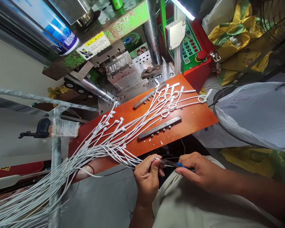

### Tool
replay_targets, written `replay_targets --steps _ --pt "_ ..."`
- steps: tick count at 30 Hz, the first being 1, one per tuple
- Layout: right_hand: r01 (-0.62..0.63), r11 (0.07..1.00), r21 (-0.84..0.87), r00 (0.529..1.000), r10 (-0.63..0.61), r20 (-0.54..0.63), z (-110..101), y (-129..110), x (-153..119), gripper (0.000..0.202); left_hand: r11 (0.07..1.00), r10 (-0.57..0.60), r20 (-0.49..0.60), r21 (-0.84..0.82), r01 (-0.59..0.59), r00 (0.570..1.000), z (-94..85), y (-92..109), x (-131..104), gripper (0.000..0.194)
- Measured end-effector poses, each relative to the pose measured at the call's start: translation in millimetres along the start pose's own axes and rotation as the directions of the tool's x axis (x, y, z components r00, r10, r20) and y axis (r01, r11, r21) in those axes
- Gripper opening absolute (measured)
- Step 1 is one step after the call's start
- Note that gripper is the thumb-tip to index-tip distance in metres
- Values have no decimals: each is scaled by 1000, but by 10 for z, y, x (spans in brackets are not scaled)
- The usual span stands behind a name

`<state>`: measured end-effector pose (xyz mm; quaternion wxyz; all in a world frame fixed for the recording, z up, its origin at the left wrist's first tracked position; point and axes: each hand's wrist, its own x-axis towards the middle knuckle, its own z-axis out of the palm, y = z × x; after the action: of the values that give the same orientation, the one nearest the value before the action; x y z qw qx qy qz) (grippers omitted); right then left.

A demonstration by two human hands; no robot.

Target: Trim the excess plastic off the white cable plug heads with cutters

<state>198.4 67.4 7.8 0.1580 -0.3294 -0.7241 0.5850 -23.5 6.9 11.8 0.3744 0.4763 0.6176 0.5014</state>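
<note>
My left hand [147,174] is closed in a pinch on the end of a white cable, just below the front edge of the orange board [192,123]. In my right hand [194,167] are small cutters [172,163] with blue on the handles, their tips touching the small piece at my left fingertips. Many white cables [92,152] run from the lower left across the board, some with white connectors and small loops at their ends. A metal strip [160,127] with small pegs lies near the board's front edge, and a second metal strip [147,98] lies farther back, partly beneath cables.
Behind the board stands a press with a metal die [121,72] and thick steel columns [153,38]. A red control box [200,68] is at its right. A white-lined bin [251,114] stands at the right, and a wrapped post [56,155] with a clamp [41,128] at the left.
</note>
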Motion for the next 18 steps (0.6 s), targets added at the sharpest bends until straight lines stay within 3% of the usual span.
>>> replay_targets --steps 3,5,9,12,14,16,18 --pt "-183 935 303 979 144 146 -22 -26 6 68 993 -102 43 -53 104 994 -3 58 -13 31" --pt "-259 857 445 957 163 242 -18 -5 13 72 979 -172 58 -100 177 983 -11 79 -28 33" --pt "-289 805 519 943 145 300 -9 45 29 77 959 -231 80 -147 240 970 -18 58 -35 35" --pt "-218 908 357 966 149 210 7 37 22 73 975 -191 36 -106 193 981 6 17 -30 37" --pt "-85 993 88 996 82 28 43 26 2 65 989 -145 -30 -44 144 989 35 -8 -37 36" --pt "24 967 -254 987 -64 -149 103 25 -24 53 995 -83 -115 40 88 990 67 -30 -56 34" --pt "59 868 -493 953 -196 -231 171 32 -42 43 990 -1 -198 141 29 980 100 -52 -86 33"
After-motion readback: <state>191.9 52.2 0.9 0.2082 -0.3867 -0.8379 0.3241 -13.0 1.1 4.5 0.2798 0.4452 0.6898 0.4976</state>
